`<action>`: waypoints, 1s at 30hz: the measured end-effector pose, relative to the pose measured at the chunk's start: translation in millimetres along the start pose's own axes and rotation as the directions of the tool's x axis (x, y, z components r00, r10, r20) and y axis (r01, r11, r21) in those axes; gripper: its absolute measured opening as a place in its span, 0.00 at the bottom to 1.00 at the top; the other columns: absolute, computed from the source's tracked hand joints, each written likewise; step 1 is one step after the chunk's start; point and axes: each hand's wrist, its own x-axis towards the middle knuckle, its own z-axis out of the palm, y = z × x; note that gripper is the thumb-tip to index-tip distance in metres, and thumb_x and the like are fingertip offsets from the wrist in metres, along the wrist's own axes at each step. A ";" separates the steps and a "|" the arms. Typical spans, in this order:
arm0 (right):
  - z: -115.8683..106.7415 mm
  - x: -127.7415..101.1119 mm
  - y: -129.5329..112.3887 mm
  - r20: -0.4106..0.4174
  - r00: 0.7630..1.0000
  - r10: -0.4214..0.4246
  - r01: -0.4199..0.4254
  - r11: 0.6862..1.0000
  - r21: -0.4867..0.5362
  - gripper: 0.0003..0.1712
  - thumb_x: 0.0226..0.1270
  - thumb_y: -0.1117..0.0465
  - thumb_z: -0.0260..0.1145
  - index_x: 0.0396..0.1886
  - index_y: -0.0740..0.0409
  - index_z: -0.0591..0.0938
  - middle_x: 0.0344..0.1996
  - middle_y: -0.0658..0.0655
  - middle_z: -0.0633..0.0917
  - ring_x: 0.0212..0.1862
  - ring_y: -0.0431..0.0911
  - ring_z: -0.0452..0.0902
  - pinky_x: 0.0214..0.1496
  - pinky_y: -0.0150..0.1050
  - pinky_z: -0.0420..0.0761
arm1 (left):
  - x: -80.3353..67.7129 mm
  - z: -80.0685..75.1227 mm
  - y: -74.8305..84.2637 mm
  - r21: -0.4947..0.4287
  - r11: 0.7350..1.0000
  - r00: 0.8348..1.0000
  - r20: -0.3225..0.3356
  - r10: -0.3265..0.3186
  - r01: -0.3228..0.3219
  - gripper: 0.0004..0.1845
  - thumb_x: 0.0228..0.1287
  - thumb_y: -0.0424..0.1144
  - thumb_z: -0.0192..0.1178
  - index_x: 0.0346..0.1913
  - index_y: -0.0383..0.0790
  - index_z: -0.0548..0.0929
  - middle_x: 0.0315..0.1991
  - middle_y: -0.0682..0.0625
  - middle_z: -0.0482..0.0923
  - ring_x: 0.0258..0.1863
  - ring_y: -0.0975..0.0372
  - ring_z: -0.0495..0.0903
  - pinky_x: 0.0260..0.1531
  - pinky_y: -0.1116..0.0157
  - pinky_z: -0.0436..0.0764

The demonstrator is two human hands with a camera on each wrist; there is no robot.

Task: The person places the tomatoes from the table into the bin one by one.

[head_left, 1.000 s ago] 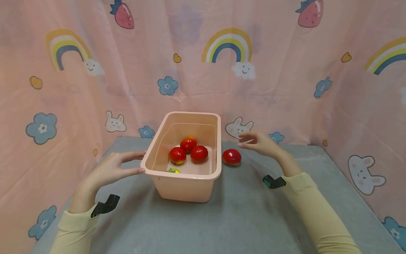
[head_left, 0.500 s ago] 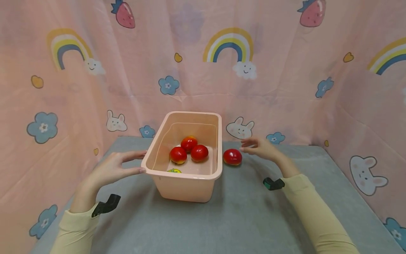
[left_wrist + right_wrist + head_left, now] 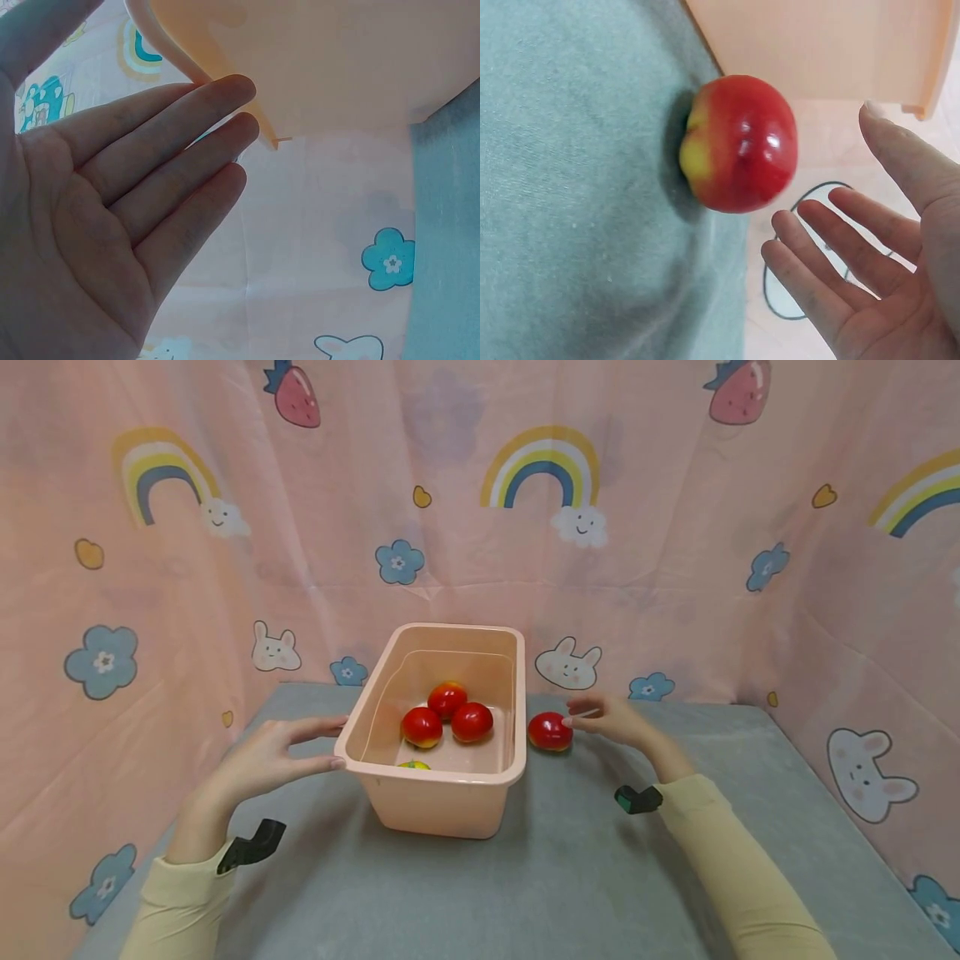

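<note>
You are sitting at a grey bench (image 3: 525, 893) walled on three sides by a pink curtain (image 3: 675, 568) printed with rainbows and rabbits. A peach plastic tub (image 3: 442, 802) is standing in the middle of the bench, and three red apples (image 3: 448, 717) are lying in it beside a small yellow-green thing (mostly hidden behind the near wall).

Your left hand (image 3: 262, 760) is resting against the tub's left rim with its fingers (image 3: 180, 142) straight and relaxed, grasping nothing. Your right hand (image 3: 611, 718) is reaching leftward toward a fourth red apple (image 3: 550, 731), which is lying on the bench just beside the tub's right wall. In the right wrist view the fingers (image 3: 832, 255) are spread and released around open air, near the apple (image 3: 739, 142) but not yet touching it.

What could go wrong: the apple is round and glossy, so a glancing touch from your fingertips would likely send it rolling, either against the tub wall or away toward the far curtain. Closing too early would pinch only its right side, and it could squirt free. Your left hand is only leaning on the rim, so a knock against the tub might slide it leftward.

For room: the gap between apple and tub looks narrow, leaving little space for fingers on that side. The bench is lying open to the right and near you, and the tub's mouth is wide and unobstructed from above.
</note>
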 end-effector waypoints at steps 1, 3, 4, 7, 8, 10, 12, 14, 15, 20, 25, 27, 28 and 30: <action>1.2 0.6 1.1 -0.002 1.000 -0.001 0.001 1.000 0.000 0.31 0.61 0.49 0.68 0.61 0.58 0.74 0.58 0.62 0.78 0.59 0.59 0.74 0.55 0.53 0.78 | -0.1 0.0 0.1 -0.001 1.000 1.000 0.000 0.000 0.000 0.33 0.57 0.59 0.63 0.64 0.54 0.73 0.56 0.53 0.80 0.60 0.54 0.75 0.53 0.44 0.74; 3.7 1.4 2.2 -0.003 1.000 -0.004 0.004 1.000 -0.002 0.33 0.61 0.48 0.67 0.61 0.60 0.74 0.59 0.63 0.77 0.59 0.59 0.73 0.56 0.53 0.78 | 0.0 0.1 -0.1 -0.004 1.000 1.000 0.002 0.000 0.000 0.32 0.57 0.59 0.63 0.65 0.53 0.73 0.56 0.53 0.80 0.60 0.54 0.75 0.53 0.44 0.74; 5.1 1.7 2.6 -0.008 1.000 0.002 -0.002 1.000 0.002 0.33 0.61 0.48 0.68 0.62 0.60 0.73 0.59 0.63 0.77 0.59 0.59 0.73 0.56 0.52 0.78 | 0.0 0.2 -0.5 -0.006 1.000 1.000 0.002 0.000 0.000 0.32 0.57 0.59 0.63 0.65 0.53 0.73 0.56 0.53 0.80 0.60 0.54 0.75 0.53 0.44 0.74; 8.6 3.0 4.3 -0.010 1.000 0.018 -0.018 1.000 0.005 0.35 0.60 0.47 0.68 0.63 0.60 0.72 0.60 0.63 0.76 0.59 0.59 0.73 0.56 0.52 0.78 | 0.3 0.1 -1.3 -0.008 1.000 1.000 0.001 0.002 -0.002 0.32 0.57 0.58 0.64 0.65 0.53 0.74 0.56 0.52 0.80 0.60 0.54 0.75 0.53 0.44 0.74; 9.8 3.4 5.1 -0.010 1.000 0.022 -0.022 1.000 0.005 0.36 0.60 0.46 0.68 0.63 0.60 0.72 0.60 0.63 0.76 0.60 0.59 0.73 0.56 0.51 0.78 | 0.5 0.0 -1.7 -0.007 1.000 1.000 -0.001 0.004 -0.004 0.32 0.57 0.58 0.64 0.64 0.53 0.74 0.56 0.53 0.80 0.60 0.54 0.75 0.53 0.44 0.74; 12.0 4.4 6.7 -0.013 0.999 0.036 -0.036 0.999 0.015 0.37 0.59 0.46 0.68 0.64 0.59 0.72 0.61 0.63 0.75 0.60 0.59 0.73 0.55 0.51 0.79 | 0.8 -0.4 -2.2 -0.002 1.000 1.000 -0.004 0.007 -0.007 0.33 0.56 0.59 0.64 0.64 0.53 0.74 0.56 0.53 0.79 0.60 0.55 0.75 0.53 0.45 0.74; 14.2 5.6 8.4 -0.007 0.999 0.044 -0.044 0.999 0.020 0.38 0.59 0.45 0.68 0.64 0.59 0.71 0.61 0.63 0.75 0.60 0.59 0.73 0.55 0.51 0.79 | 1.0 -0.6 -2.2 0.001 1.000 1.000 -0.005 0.005 -0.005 0.33 0.56 0.59 0.64 0.64 0.54 0.74 0.56 0.54 0.79 0.60 0.56 0.75 0.54 0.46 0.75; 16.4 6.7 9.4 0.000 0.999 0.054 -0.054 0.998 0.024 0.40 0.58 0.44 0.68 0.65 0.59 0.70 0.62 0.63 0.74 0.60 0.59 0.72 0.56 0.51 0.78 | 1.2 -0.7 -2.6 0.001 1.000 1.000 -0.005 0.002 -0.002 0.33 0.56 0.60 0.64 0.64 0.55 0.74 0.57 0.55 0.79 0.60 0.57 0.75 0.54 0.47 0.75; 17.5 7.4 9.9 0.004 0.998 0.059 -0.059 0.998 0.024 0.40 0.58 0.44 0.69 0.65 0.60 0.70 0.62 0.63 0.73 0.61 0.60 0.72 0.56 0.51 0.78 | 1.2 -0.7 -2.7 0.001 1.000 1.000 -0.004 0.000 0.000 0.33 0.55 0.60 0.64 0.64 0.55 0.74 0.57 0.56 0.79 0.60 0.57 0.75 0.54 0.47 0.75; 22.6 10.7 10.8 0.019 0.995 0.093 -0.093 0.996 0.009 0.43 0.56 0.42 0.69 0.66 0.59 0.69 0.63 0.64 0.72 0.62 0.60 0.70 0.57 0.52 0.77 | 0.9 -0.7 -3.4 0.000 1.000 1.000 -0.002 0.008 -0.008 0.33 0.56 0.59 0.64 0.64 0.54 0.74 0.57 0.54 0.79 0.60 0.55 0.74 0.54 0.46 0.74; 24.9 10.9 10.4 0.027 0.995 0.098 -0.098 0.995 0.004 0.40 0.59 0.45 0.68 0.66 0.61 0.68 0.63 0.66 0.72 0.61 0.62 0.70 0.57 0.53 0.77 | 0.9 -0.7 -3.1 0.002 1.000 1.000 0.000 0.006 -0.006 0.33 0.55 0.60 0.64 0.64 0.54 0.74 0.57 0.55 0.79 0.60 0.56 0.74 0.54 0.47 0.74; 25.8 10.6 10.5 0.021 0.995 0.102 -0.102 0.995 0.003 0.40 0.59 0.46 0.69 0.66 0.60 0.68 0.63 0.66 0.72 0.61 0.62 0.70 0.57 0.52 0.77 | 1.0 -0.8 -2.9 0.002 1.000 1.000 0.001 0.002 -0.002 0.33 0.55 0.60 0.64 0.64 0.55 0.74 0.57 0.56 0.79 0.60 0.57 0.74 0.55 0.47 0.74; 26.4 10.5 10.9 0.020 0.995 0.102 -0.102 0.995 0.000 0.40 0.59 0.47 0.69 0.66 0.60 0.68 0.63 0.66 0.72 0.61 0.62 0.70 0.57 0.51 0.78 | 0.9 -0.9 -2.7 0.001 1.000 1.000 0.002 0.000 0.000 0.34 0.55 0.61 0.64 0.64 0.55 0.74 0.57 0.56 0.78 0.60 0.57 0.74 0.55 0.47 0.74; 28.1 10.6 11.8 0.020 0.994 0.104 -0.105 0.995 0.001 0.41 0.58 0.47 0.70 0.67 0.59 0.67 0.63 0.66 0.72 0.60 0.61 0.71 0.56 0.51 0.78 | 0.6 -1.3 -2.3 -0.001 1.000 1.000 0.002 -0.003 0.003 0.34 0.55 0.61 0.64 0.64 0.55 0.73 0.57 0.56 0.78 0.61 0.57 0.74 0.55 0.47 0.74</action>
